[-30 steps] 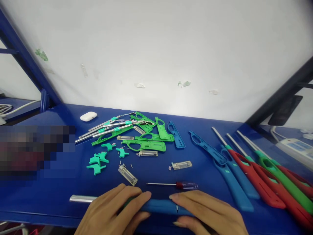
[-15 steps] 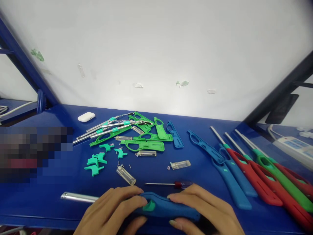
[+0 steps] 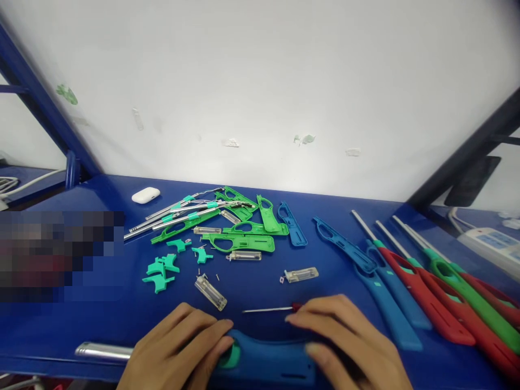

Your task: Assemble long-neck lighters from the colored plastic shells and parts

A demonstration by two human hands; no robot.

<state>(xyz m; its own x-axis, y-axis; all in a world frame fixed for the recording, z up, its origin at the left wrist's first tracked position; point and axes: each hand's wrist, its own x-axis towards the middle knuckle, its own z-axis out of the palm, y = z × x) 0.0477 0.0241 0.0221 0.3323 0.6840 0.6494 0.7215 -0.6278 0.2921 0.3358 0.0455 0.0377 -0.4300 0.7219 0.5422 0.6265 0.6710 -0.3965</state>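
Observation:
A blue gas lighter [image 3: 268, 360] with a green trigger [image 3: 230, 355] lies across the front edge of the table, its metal tube [image 3: 103, 350] pointing left. My left hand [image 3: 179, 344] is closed around it by the trigger, the thumb and fingertips pressing there. The thumb of my right hand [image 3: 345, 338] rests at the handle's right end, while its other fingers are apart and lifted off the lighter. Just behind those fingers lies a screwdriver [image 3: 270, 310], its handle mostly hidden by my right hand.
Green handle shells [image 3: 244, 242], green triggers [image 3: 158, 281], clear fuel tanks [image 3: 210, 292] and metal tubes [image 3: 162, 223] lie scattered beyond my hands. Blue shell halves [image 3: 343, 244] and several lighters [image 3: 426, 295] lie right. A white case [image 3: 145, 195] sits near the wall.
The lighter has shifted left and turned, so its flat, slotted side now shows. My right hand's fingers have loosened from the handle and spread.

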